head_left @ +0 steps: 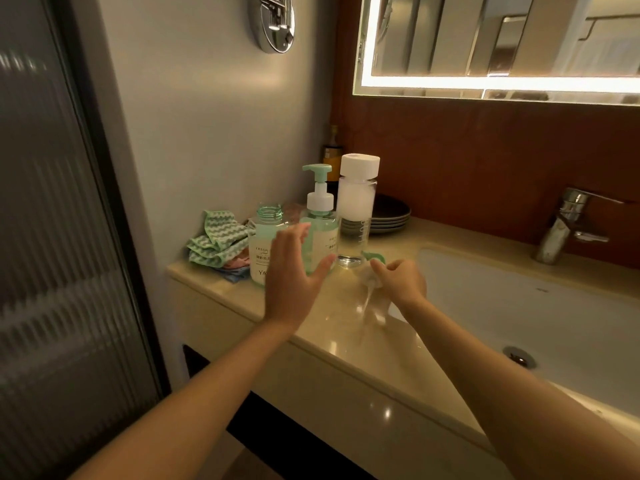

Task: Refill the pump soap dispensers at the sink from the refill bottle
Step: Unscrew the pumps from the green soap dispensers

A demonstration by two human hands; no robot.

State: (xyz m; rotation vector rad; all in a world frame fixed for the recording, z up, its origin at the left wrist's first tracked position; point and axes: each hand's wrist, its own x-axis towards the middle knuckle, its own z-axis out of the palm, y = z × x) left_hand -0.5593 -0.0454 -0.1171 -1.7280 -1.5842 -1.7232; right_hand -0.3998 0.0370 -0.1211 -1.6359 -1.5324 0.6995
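Note:
Two pale green soap dispensers stand on the beige counter point(346, 344) left of the sink. The left dispenser point(265, 237) has an uncapped neck with no pump. The one beside it point(323, 223) carries a green and white pump head. Behind them rises a tall clear bottle point(356, 209) with a white cap. My left hand point(294, 271) hovers with straight, spread fingers just in front of the two dispensers. My right hand point(398, 280) holds the removed pump point(370, 282), green head up and blurred tube trailing toward me over the counter.
Folded green and pink cloths point(216, 242) lie at the counter's left end by the wall. Dark plates point(389, 216) are stacked behind the bottles. The white sink basin point(519, 306) with a chrome tap point(568, 223) is to the right. A ribbed glass door point(52, 237) stands at left.

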